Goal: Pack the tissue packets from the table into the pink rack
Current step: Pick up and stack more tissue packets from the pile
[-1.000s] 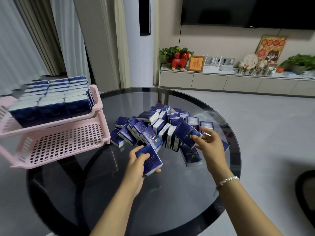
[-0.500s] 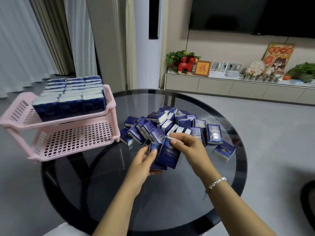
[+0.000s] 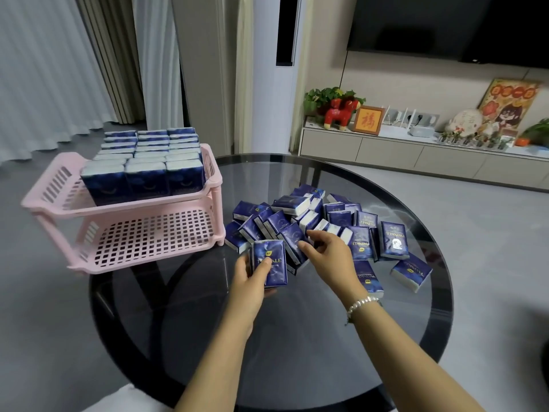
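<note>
Several dark blue tissue packets (image 3: 341, 218) lie in a loose pile on the round black glass table (image 3: 297, 337). My left hand (image 3: 249, 281) grips a small stack of packets (image 3: 271, 263) upright at the pile's near edge, thumb across the front. My right hand (image 3: 329, 257) reaches into the pile with its fingers spread, fingertips touching a tilted packet (image 3: 292, 243). The pink rack (image 3: 142, 208) stands at the table's left. Its upper shelf holds rows of upright packets (image 3: 145, 162), and its lower shelf (image 3: 154, 236) shows bare grid.
Two packets (image 3: 411, 273) lie apart at the pile's right. Behind the table are a low white cabinet (image 3: 416, 156) with ornaments, a television (image 3: 445, 25) and curtains (image 3: 59, 69). The rack overhangs the table's left edge.
My right hand brought a packet from the pile and laid it against the one in my left hand, then let go and moved back to the pile. The left hand holds both.
</note>
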The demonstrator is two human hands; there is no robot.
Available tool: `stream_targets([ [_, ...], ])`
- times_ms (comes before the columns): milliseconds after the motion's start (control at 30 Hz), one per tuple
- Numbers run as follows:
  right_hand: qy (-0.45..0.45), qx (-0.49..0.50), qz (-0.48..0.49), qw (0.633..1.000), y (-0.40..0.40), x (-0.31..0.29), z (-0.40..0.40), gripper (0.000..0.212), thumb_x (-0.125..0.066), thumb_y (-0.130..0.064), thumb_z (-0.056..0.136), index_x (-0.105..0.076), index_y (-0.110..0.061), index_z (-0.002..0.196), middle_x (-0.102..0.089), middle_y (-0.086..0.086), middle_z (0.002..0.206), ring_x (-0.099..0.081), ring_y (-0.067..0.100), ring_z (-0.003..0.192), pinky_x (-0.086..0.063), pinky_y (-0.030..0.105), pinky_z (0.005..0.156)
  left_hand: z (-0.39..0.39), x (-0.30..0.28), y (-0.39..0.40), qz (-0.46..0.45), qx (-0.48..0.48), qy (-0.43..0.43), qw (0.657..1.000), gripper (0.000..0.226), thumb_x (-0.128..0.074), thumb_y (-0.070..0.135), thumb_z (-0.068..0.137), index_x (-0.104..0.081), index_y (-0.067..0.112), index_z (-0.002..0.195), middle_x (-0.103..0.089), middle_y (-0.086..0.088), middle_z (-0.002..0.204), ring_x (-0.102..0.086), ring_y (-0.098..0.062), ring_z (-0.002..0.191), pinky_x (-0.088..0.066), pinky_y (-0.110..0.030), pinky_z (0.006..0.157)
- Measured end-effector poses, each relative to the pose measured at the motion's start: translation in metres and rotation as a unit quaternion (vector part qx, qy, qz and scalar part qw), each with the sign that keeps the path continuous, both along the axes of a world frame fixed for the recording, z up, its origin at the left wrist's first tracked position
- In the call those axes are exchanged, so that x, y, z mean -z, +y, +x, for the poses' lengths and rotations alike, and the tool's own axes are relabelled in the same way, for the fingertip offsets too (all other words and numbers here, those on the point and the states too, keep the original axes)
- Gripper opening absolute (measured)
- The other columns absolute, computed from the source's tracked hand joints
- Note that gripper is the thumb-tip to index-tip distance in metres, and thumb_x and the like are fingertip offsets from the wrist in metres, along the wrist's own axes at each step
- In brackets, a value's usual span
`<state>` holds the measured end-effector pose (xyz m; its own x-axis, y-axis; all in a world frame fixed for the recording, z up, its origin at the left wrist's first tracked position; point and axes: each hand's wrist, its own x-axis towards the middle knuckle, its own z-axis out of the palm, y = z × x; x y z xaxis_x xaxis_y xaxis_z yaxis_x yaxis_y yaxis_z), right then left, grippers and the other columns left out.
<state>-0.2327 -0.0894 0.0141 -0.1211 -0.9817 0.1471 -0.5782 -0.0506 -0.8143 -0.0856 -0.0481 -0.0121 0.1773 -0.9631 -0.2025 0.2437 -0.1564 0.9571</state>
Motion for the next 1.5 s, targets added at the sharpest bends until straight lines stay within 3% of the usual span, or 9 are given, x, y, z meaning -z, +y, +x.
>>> stream_targets([
  [267, 0.140, -0.008, 0.035, 0.989, -0.010, 0.011, 0.014, 0.055, -0.067, -0.036, 0.083, -0.050, -0.012, 0.130, -0.045, 0.001, 0.129, -0.054, 0.019, 0.109, -0.041, 0.025, 0.088, 0.002, 0.004, -0.005, -0.011, -0.035, -0.029, 0.999, 0.026, -0.045, 0.019, 0.098, -0.048, 0.032, 0.121, -0.058, -0.001, 0.117, -0.061, -0.013, 0.091, -0.054, -0.029, 0.067],
  [467, 0.172, 0.003, 0.011, 0.985, -0.002, 0.016, 0.019, 0.043, -0.070, -0.043, 0.077, -0.048, -0.027, 0.111, -0.057, -0.007, 0.112, -0.057, 0.016, 0.100, -0.041, 0.029, 0.067, 0.003, 0.003, -0.004, -0.010, -0.040, -0.025, 0.999, 0.033, -0.041, 0.018, 0.099, -0.046, 0.029, 0.131, -0.058, -0.001, 0.118, -0.061, -0.009, 0.087, -0.052, -0.027, 0.063],
  [633, 0.054, 0.007, 0.025, 0.998, 0.008, 0.026, 0.018, 0.027, -0.067, -0.038, 0.081, -0.055, -0.033, 0.105, -0.062, -0.008, 0.090, -0.061, 0.014, 0.081, -0.051, 0.034, 0.068, 0.006, -0.001, -0.004, 0.003, -0.052, -0.012, 0.999, 0.034, -0.037, 0.013, 0.098, -0.048, 0.027, 0.127, -0.059, -0.007, 0.118, -0.060, -0.015, 0.085, -0.051, -0.021, 0.051],
  [833, -0.173, 0.009, 0.020, 0.985, 0.018, 0.013, -0.009, 0.024, -0.070, -0.024, 0.082, -0.061, -0.024, 0.104, -0.064, -0.001, 0.094, -0.060, 0.011, 0.078, -0.045, 0.014, 0.062, 0.008, 0.002, 0.000, -0.001, -0.024, -0.025, 0.999, 0.041, -0.041, 0.016, 0.099, -0.042, 0.025, 0.140, -0.058, -0.007, 0.125, -0.062, -0.016, 0.088, -0.053, -0.021, 0.052],
  [967, -0.220, 0.015, 0.026, 0.975, 0.024, 0.001, -0.028, 0.030, -0.075, -0.026, 0.077, -0.056, -0.021, 0.099, -0.068, 0.011, 0.095, -0.066, 0.024, 0.087, -0.052, 0.035, 0.078, 0.005, 0.003, 0.004, -0.006, 0.013, -0.050, 0.999, 0.040, -0.044, 0.024, 0.099, -0.042, 0.033, 0.139, -0.059, 0.001, 0.122, -0.061, -0.007, 0.085, -0.050, -0.017, 0.054],
  [1133, -0.248, -0.045, 0.002, 0.968, 0.033, -0.015, -0.035, 0.022, -0.070, -0.018, 0.081, -0.068, -0.015, 0.103, -0.072, 0.001, 0.097, -0.067, 0.012, 0.090, -0.054, 0.027, 0.084, -0.002, 0.005, 0.009, -0.006, 0.091, -0.110, 0.990, 0.040, -0.042, 0.033, 0.100, -0.040, 0.041, 0.139, -0.059, 0.013, 0.119, -0.059, -0.008, 0.096, -0.049, -0.025, 0.070],
  [1300, -0.213, -0.070, -0.025, 0.974, 0.035, -0.014, -0.020, 0.015, -0.069, -0.017, 0.083, -0.070, -0.026, 0.095, -0.070, -0.016, 0.091, -0.065, -0.005, 0.085, -0.052, 0.014, 0.076, -0.011, 0.008, 0.014, -0.002, 0.148, -0.097, 0.984, 0.039, -0.040, 0.033, 0.100, -0.038, 0.045, 0.137, -0.050, 0.008, 0.141, -0.050, -0.016, 0.127, -0.039, -0.044, 0.107],
  [1433, -0.191, -0.061, -0.033, 0.979, 0.034, -0.005, -0.007, 0.014, -0.070, -0.020, 0.082, -0.071, -0.026, 0.095, -0.070, -0.016, 0.092, -0.065, -0.004, 0.088, -0.051, 0.014, 0.079, -0.016, 0.005, 0.017, 0.000, 0.166, -0.052, 0.985, 0.037, -0.036, 0.032, 0.101, -0.039, 0.041, 0.137, -0.063, 0.004, 0.123, -0.063, -0.011, 0.091, -0.050, -0.022, 0.064],
  [1500, -0.183, -0.054, -0.037, 0.981, 0.033, -0.001, -0.003, 0.014, -0.070, -0.022, 0.082, -0.072, -0.024, 0.096, -0.071, -0.010, 0.096, -0.064, -0.001, 0.093, -0.050, 0.017, 0.083, -0.019, 0.004, 0.018, -0.009, 0.173, -0.037, 0.984, 0.038, -0.033, 0.037, 0.101, -0.041, 0.037, 0.138, -0.065, 0.000, 0.117, -0.061, -0.013, 0.085, -0.045, -0.025, 0.062],
])
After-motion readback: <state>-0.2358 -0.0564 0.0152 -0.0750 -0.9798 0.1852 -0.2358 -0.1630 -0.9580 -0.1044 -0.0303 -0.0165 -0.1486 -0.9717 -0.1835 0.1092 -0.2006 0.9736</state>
